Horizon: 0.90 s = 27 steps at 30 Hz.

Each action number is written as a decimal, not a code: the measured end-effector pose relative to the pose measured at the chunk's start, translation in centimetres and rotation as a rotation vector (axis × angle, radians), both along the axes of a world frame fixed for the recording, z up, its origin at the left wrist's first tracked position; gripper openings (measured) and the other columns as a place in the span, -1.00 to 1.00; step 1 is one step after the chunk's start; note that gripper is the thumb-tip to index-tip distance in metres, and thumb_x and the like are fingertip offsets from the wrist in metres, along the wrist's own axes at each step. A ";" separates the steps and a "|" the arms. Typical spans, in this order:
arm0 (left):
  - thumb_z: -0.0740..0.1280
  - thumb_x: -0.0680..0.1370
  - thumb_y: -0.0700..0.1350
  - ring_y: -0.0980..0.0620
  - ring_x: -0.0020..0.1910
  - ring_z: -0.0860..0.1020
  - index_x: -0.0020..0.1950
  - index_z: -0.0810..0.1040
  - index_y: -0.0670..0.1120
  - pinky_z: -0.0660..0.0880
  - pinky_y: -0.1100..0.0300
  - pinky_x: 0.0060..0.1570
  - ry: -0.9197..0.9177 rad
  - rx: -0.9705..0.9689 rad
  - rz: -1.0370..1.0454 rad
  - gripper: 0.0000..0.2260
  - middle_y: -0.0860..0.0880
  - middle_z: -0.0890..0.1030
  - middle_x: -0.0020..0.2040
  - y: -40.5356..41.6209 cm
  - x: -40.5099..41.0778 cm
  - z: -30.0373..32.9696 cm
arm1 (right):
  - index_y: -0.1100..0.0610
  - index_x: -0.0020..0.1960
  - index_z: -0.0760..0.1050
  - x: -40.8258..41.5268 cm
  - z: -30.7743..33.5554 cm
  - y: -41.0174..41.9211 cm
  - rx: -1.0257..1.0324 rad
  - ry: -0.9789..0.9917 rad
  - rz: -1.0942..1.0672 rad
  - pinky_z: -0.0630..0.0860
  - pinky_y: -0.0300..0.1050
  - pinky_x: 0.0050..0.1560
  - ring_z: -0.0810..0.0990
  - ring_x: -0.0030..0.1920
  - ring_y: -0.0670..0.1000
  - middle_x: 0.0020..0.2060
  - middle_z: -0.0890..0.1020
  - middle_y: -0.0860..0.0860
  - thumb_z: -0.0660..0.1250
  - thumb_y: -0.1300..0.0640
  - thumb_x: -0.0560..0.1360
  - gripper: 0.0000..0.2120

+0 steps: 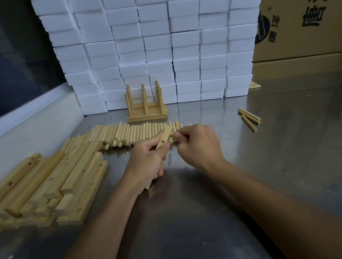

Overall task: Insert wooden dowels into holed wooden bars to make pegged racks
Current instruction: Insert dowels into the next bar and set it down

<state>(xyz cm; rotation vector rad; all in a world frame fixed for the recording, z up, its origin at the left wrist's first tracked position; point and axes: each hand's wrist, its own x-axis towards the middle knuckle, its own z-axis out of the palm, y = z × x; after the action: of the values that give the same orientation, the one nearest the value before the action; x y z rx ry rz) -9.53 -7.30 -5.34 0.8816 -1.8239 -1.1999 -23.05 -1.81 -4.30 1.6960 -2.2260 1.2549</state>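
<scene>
A steel table (287, 169) fills the scene, backed at the far side by a wall of stacked white foam blocks (155, 41), with a printed cardboard box (310, 13) at the far right and a dark window (4, 56) at the far left. At the near left a heap of holed wooden bars (44, 186) is piled. A long row of wooden dowels (128, 135) is laid across the middle, just beyond the hands. Finished pegged racks (146, 108) are stood against the foam, pegs upright. A few loose dowels (249, 118) are seen well apart at the right. One holed bar (165, 139) is gripped in the left hand (148, 163), tilted away, a hole facing up. The right hand (199, 145) is curled narrow at the bar's far end, fingertips pinched together; whether a dowel is pinched there cannot be told
</scene>
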 end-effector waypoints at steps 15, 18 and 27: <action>0.28 0.64 -0.15 0.03 -0.52 0.43 0.34 0.52 -0.11 0.32 0.23 -0.60 0.235 0.339 0.072 -0.73 -0.13 0.51 -0.22 -0.8 0.7 0.0 | 0.15 0.06 0.59 -1.5 -0.4 0.7 -0.457 -0.257 -0.045 0.53 0.08 -0.18 0.60 -0.21 0.05 -0.22 0.64 0.00 0.11 0.06 0.66 -0.70; 0.29 0.63 -0.17 0.01 -0.50 0.45 0.24 0.56 -0.14 0.34 0.23 -0.59 0.339 0.441 0.058 -0.80 -0.14 0.51 -0.24 -1.0 0.9 0.2 | 0.13 0.01 0.61 -3.3 -0.8 0.4 -0.326 -0.367 -0.195 0.44 -0.12 -0.30 0.56 -0.29 -0.06 -0.26 0.65 -0.01 0.11 0.07 0.66 -0.69; 0.22 0.66 -0.11 0.05 -0.43 0.50 0.19 0.46 -0.22 0.45 0.28 -0.49 0.608 0.730 -0.006 -0.80 -0.11 0.53 -0.28 -1.5 1.9 0.6 | -0.07 0.45 0.35 -3.4 -1.9 -1.3 0.323 0.056 -0.054 0.17 0.15 0.37 0.34 0.41 0.07 0.44 0.38 -0.03 0.04 -0.17 0.64 -0.56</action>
<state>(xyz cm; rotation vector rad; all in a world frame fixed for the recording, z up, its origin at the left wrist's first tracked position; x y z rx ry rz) -7.58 -8.81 -4.69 0.7552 -0.8983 -1.9289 -26.42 -3.08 -6.16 1.7287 -2.5311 0.8609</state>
